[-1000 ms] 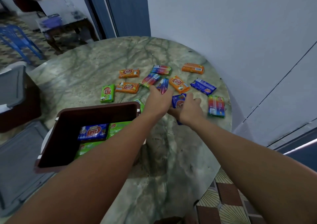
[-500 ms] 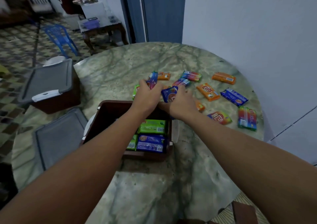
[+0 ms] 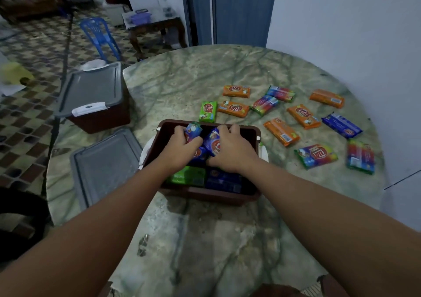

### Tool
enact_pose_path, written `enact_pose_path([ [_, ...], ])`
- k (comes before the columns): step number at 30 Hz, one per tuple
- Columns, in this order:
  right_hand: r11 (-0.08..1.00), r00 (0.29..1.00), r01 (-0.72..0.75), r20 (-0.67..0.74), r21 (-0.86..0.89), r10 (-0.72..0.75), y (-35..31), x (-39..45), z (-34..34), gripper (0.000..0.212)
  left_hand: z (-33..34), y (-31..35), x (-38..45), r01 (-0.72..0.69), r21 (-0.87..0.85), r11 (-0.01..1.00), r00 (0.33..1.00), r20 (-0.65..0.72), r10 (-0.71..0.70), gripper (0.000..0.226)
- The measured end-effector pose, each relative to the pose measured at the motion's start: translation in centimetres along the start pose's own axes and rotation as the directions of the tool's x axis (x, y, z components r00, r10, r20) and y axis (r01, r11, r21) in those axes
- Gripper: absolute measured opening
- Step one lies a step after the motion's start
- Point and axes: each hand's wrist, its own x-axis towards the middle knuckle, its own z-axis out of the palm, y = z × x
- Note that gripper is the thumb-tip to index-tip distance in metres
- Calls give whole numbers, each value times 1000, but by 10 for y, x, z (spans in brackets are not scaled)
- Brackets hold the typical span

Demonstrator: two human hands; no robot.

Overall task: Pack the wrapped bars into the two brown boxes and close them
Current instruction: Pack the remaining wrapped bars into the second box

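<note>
Reaching into the open brown plastic box (image 3: 230, 195), the left grip (image 3: 182, 146) curls round a blue wrapped bar (image 3: 193, 130). The right grip (image 3: 230, 151) clasps another blue wrapped bar (image 3: 213, 144) just beside it

Both hands are inside the open brown box (image 3: 227, 193) near the middle of the marble counter (image 3: 205, 239). The left hand (image 3: 180, 151) grips a blue wrapped bar (image 3: 193, 130), the right hand (image 3: 230, 153) another blue bar (image 3: 213, 145) — the two bars touch. Below the hands a green bar (image 3: 188, 176) and a dark blue bar (image 3: 224, 179) lie flat in the box. A loose grey lid (image 3: 102, 167) lies left of it. Further left stands a second brown box (image 3: 100, 120) — its lid on. Orange, rainbow, blue and green bars lie scattered to the right.
</note>
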Motion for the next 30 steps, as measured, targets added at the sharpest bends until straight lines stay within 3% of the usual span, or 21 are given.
enact_pose_path([
  [3, 994, 995, 53, 95, -95, -44, 5, -4, 10, 91, -9, -19, 3, -40, 253, 967, 984, 180, -7, 56],
  [5, 984, 984, 80, 168, -162, -53, 11, -6, 17, 93, -13, -29, 3, -125, 507, 853, 956, 291, -33, 65],
  [8, 958, 968, 136, 239, -251, -75, 16, -8, 24, 100, -11, -35, 4, -215, 659, 721, 933, 356, -47, 83],
  [16, 938, 957, 183, 272, -294, -102, 18, -8, 35, 96, 1, -36, 10, -330, 772, 543, 902, 428, -61, 82],
  [22, 931, 961, 179, 260, -318, -96, 19, -9, 37, 85, 7, -53, 23, -342, 744, 573, 916, 401, 26, 62],
  [25, 932, 972, 170, 211, -319, -105, 19, -9, 39, 74, 7, -49, 17, -337, 752, 566, 924, 380, 46, 61],
  [30, 929, 972, 175, 208, -327, -110, 19, -10, 39, 78, 6, -49, 16, -302, 770, 562, 935, 355, 17, 60],
])
